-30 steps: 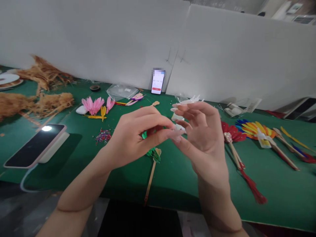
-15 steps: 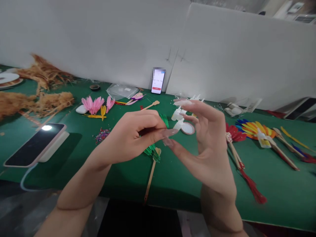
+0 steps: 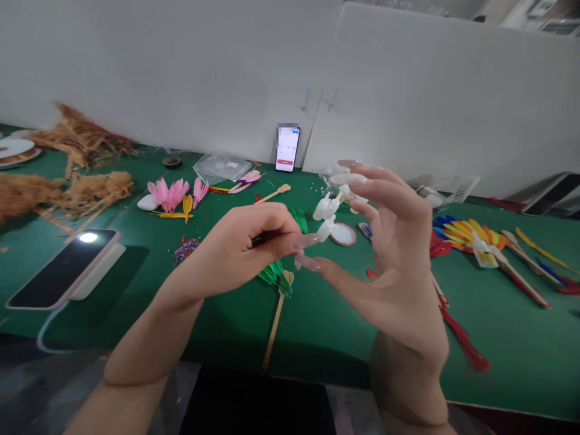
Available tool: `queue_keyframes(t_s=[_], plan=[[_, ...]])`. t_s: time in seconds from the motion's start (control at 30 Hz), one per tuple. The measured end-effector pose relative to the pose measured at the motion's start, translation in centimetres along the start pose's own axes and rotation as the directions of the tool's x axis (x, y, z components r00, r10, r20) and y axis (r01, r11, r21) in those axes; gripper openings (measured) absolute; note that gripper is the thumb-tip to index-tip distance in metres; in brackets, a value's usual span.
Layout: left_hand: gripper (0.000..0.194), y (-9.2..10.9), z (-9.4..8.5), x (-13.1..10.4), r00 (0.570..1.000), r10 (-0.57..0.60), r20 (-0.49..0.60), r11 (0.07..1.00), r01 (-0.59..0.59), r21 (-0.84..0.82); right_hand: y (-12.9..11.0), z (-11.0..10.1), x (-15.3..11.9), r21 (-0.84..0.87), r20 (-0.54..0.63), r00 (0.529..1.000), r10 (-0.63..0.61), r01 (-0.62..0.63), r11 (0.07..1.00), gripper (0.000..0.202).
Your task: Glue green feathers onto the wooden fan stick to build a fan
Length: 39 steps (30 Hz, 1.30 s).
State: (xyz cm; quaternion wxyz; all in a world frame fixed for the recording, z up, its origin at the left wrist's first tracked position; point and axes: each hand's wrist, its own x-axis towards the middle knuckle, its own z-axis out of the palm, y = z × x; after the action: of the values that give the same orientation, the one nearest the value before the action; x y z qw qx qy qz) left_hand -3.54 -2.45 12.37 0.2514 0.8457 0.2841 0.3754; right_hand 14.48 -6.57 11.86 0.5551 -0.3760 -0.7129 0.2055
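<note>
My left hand [image 3: 254, 244] is closed in a pinch above the middle of the green table; what it holds, if anything, is hidden behind the fingers. Close by on the right, my right hand [image 3: 394, 260] has its fingers spread, with the thumb tip near the left fingertips. Under my hands lies a fan of green feathers [image 3: 274, 273] on a wooden stick [image 3: 275, 329]. Small white bottles [image 3: 327, 207] and a round white dish [image 3: 343, 234] show just beyond my fingers.
A phone [image 3: 287, 148] stands against the grey wall. To the left are pink feathers [image 3: 168, 194], purple beads [image 3: 185, 249], dried brown fibres [image 3: 81, 136] and a lit device [image 3: 66, 266]. At the right lie yellow and orange feathers [image 3: 471, 234] and a red tassel [image 3: 466, 341].
My right hand has shifted slightly to the right, its fingers wider apart from the thumb. My left hand stays nearly in place.
</note>
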Motion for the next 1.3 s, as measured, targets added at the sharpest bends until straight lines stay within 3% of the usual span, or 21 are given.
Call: queue_keyframes(t_s=[0.13, 0.27, 0.57, 0.63, 0.73, 0.83, 0.9, 1.0, 1.1, 1.17, 1.23, 1.3], plan=[[0.018, 0.2, 0.1, 0.0, 0.997, 0.068, -0.047, 0.994, -0.064, 0.083, 0.0, -0.1, 0.1, 0.0, 0.003, 1.0, 0.021, -0.021, 1.0, 0.058], [0.011, 0.7, 0.2, -0.3, 0.998, 0.062, -0.01, 0.992, -0.061, 0.114, 0.3, -0.1, 0.1, 0.005, -0.001, 1.0, 0.015, -0.015, 1.0, 0.056], [0.02, 0.2, 0.4, -0.2, 0.993, 0.101, 0.056, 0.995, -0.102, 0.012, 0.7, 0.0, 0.1, 0.019, 0.084, 0.996, -0.006, 0.004, 1.0, 0.058], [0.019, 0.1, 0.2, -0.2, 0.975, 0.184, 0.125, 0.982, -0.187, 0.007, 0.7, -0.1, -0.1, 0.029, 0.132, 0.991, -0.011, 0.008, 1.0, 0.066], [0.02, 0.5, -0.3, -0.3, 0.91, 0.303, 0.284, 0.95, -0.313, -0.014, 0.8, -0.5, -0.2, 0.074, 0.243, 0.969, -0.048, 0.031, 0.997, 0.082], [0.023, 0.9, -0.5, -0.3, 0.852, 0.31, 0.422, 0.944, -0.327, -0.032, 1.1, -0.9, -0.1, 0.113, 0.359, 0.927, -0.105, 0.069, 0.991, 0.094], [0.023, 1.0, -0.3, -0.3, 0.838, 0.311, 0.448, 0.943, -0.331, -0.035, 1.3, -0.9, 0.0, 0.11, 0.388, 0.917, -0.097, 0.059, 0.992, 0.098], [0.022, 0.8, 0.3, -0.2, 0.88, 0.315, 0.355, 0.938, -0.346, 0.025, 1.5, -0.6, 0.1, 0.095, 0.417, 0.905, -0.087, 0.052, 0.994, 0.1], [0.02, 0.5, 0.5, -0.2, 0.928, 0.322, 0.184, 0.94, -0.337, 0.052, 1.5, -0.2, 0.1, 0.097, 0.462, 0.881, -0.103, 0.066, 0.993, 0.101], [0.019, 0.4, 0.2, -0.3, 0.948, 0.308, 0.076, 0.949, -0.312, 0.044, 1.6, -0.1, 0.0, 0.086, 0.438, 0.894, -0.092, 0.061, 0.994, 0.101], [0.018, 0.5, -0.2, -0.5, 0.962, 0.27, 0.045, 0.96, -0.273, 0.071, 1.7, -0.1, 0.0, 0.067, 0.395, 0.915, -0.078, 0.057, 0.996, 0.1], [0.016, 0.5, -0.5, -0.7, 0.966, 0.235, 0.105, 0.959, -0.249, 0.139, 1.8, -0.2, 0.0, 0.056, 0.375, 0.925, -0.064, 0.047, 0.997, 0.095]])
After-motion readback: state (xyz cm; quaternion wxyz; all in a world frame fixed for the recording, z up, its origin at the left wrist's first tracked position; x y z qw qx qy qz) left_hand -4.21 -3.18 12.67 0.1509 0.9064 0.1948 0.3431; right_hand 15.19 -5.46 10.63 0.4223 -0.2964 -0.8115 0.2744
